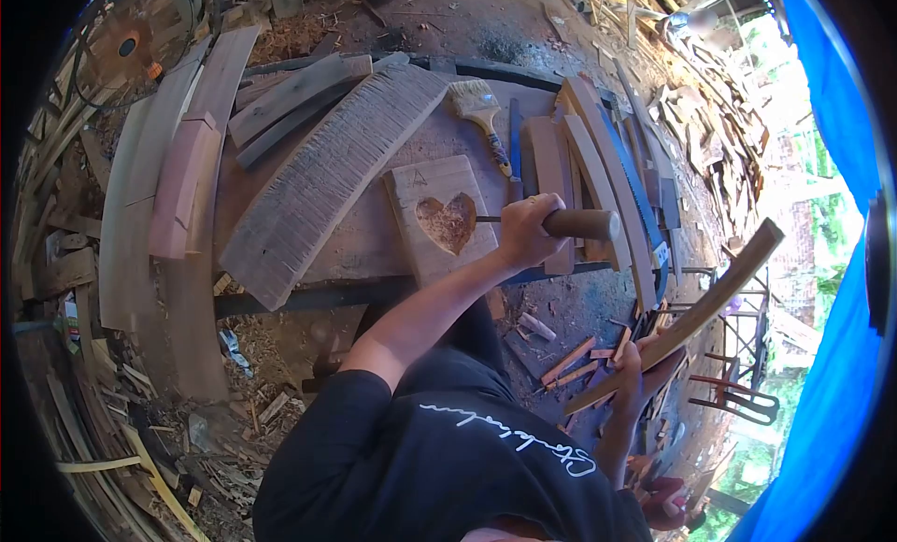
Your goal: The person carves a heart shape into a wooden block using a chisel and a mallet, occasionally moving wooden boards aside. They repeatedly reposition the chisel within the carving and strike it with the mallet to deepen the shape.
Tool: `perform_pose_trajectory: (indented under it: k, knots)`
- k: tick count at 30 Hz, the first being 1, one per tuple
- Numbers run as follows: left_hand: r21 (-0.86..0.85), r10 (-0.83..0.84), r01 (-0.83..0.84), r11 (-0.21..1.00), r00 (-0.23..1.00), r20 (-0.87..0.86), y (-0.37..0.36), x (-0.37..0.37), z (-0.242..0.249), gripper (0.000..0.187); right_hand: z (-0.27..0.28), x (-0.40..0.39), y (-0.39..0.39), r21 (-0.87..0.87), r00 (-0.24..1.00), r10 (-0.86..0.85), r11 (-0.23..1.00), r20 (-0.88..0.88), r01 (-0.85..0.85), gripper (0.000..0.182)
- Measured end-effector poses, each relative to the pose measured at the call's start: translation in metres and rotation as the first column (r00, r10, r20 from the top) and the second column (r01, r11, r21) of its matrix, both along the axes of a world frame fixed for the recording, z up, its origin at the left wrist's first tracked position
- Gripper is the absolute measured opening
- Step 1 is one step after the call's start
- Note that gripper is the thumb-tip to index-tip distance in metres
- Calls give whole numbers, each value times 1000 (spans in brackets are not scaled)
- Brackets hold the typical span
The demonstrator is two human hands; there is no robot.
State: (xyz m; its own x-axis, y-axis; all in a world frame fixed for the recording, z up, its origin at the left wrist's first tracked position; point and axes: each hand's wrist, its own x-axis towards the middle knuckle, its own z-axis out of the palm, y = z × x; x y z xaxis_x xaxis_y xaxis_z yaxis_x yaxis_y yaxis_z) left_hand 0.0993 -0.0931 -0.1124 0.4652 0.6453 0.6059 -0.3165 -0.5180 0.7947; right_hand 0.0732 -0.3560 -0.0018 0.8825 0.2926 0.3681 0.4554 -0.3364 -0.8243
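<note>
My left hand (pixel 531 232) is closed around a chisel (pixel 584 224) with a thick wooden handle. The blade points left into a heart-shaped recess (pixel 447 226), where loose wood chips lie. This recess is cut in a flat wooden block (pixel 420 180) on the workbench (pixel 346 234). Lower right, my right hand (pixel 631 360) grips a long, slightly curved wooden bar (pixel 719 294), held tilted and apart from the chisel.
A wide ridged board (pixel 336 168) lies left of the block. Beyond it are a paintbrush (pixel 478 107) and a blue strip (pixel 515 135). Planks (pixel 598 159) are stacked at the bench's right side. Wood scraps (pixel 570 360) litter the ground; a fan (pixel 131 47) stands upper left.
</note>
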Motion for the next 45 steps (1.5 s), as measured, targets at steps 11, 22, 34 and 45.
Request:
perform_pose_trajectory:
  k: [11, 22, 34, 45]
  knots:
    - [7, -4, 4, 1000, 1000, -7, 0, 7, -3, 28, 3, 20, 24, -592, 995, 27, 802, -99, -81, 48]
    - [-14, 57, -57, 998, 997, -45, 4, 9, -1, 28, -30, 38, 2, -459, 987, 22, 883, -162, -95, 53]
    - [-26, 24, -25, 999, 998, -57, -2, 9, -8, 26, -4, 34, 13, -325, 948, -53, 944, -315, -55, 56]
    - [16, 38, -36, 999, 995, -97, -4, 11, -5, 26, -16, 67, -2, -361, 965, 2, 927, -263, -100, 48]
